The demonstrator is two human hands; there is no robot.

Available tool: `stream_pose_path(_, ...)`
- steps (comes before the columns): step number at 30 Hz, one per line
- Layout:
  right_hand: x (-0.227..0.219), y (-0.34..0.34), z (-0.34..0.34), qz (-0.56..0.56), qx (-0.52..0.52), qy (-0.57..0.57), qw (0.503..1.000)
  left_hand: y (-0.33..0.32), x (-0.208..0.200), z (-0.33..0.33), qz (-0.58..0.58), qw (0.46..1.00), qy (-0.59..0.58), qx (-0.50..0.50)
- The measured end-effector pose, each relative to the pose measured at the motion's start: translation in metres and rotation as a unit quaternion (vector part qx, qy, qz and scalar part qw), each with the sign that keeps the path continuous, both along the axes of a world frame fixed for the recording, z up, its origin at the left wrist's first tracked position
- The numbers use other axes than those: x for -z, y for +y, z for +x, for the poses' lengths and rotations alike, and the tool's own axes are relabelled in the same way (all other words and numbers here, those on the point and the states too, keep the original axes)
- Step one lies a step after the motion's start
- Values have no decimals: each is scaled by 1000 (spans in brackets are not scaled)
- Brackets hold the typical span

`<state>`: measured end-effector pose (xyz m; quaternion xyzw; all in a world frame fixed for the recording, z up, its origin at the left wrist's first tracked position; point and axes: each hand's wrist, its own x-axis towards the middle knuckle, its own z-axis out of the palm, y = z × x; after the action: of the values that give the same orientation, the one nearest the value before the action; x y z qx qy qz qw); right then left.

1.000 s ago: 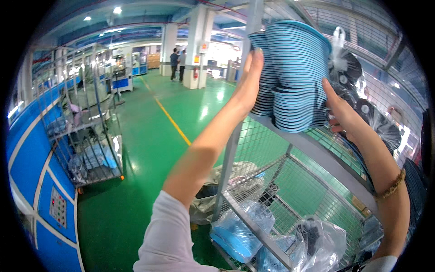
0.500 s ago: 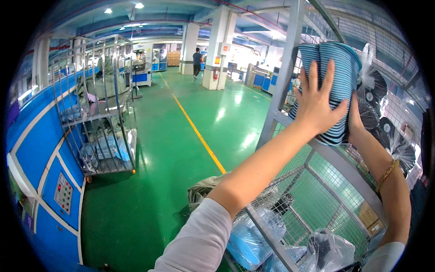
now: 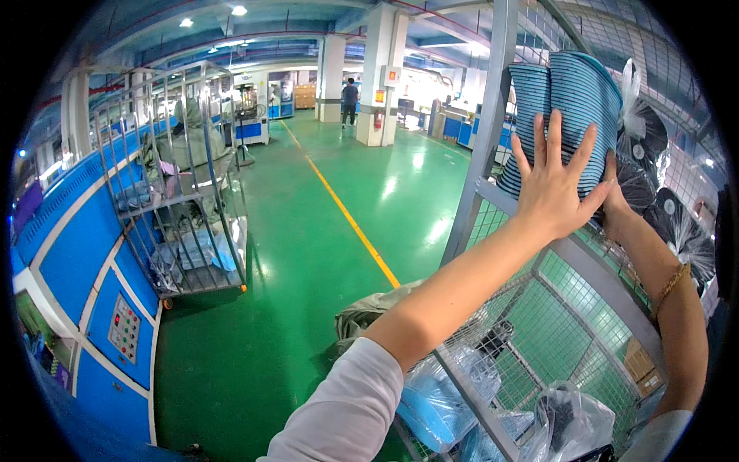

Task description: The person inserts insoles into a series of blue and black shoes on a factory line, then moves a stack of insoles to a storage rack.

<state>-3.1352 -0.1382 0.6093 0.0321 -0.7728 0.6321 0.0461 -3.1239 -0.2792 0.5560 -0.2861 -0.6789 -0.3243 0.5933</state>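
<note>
Pressing left hand (image 3: 556, 196) flat, fingers (image 3: 554, 142) spread wide, against a stack of blue striped discs (image 3: 573, 100) sitting high on the wire rack shelf (image 3: 608, 269). Bracing the stack's far side with right hand (image 3: 613, 202), grip mostly hidden, can't tell.

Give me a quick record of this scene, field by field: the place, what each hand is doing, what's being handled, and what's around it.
place: factory hall with green floor and yellow line
left hand: flat, fingers spread, pressed on the stack of blue striped rings
right hand: at the stack's lower right side, mostly hidden
stack position: on the top shelf of a wire mesh cart
beside stack: bagged black fans
lower shelves: bagged blue parts
background: second wire cart, a person far off
</note>
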Motion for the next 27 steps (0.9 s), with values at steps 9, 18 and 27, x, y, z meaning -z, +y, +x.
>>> stream_pose_path(9,-31,24,-14,-26,180,350,919,-8,-20,14,25,998,-54,-34)
stream_pose_path(18,-65,-44,-14,27,147,305,941,-4,-22,13,-6,992,-118,40)
stream_pose_path(27,-60,-49,20,70,149,362,918,-1,-15,17,32,984,-178,9)
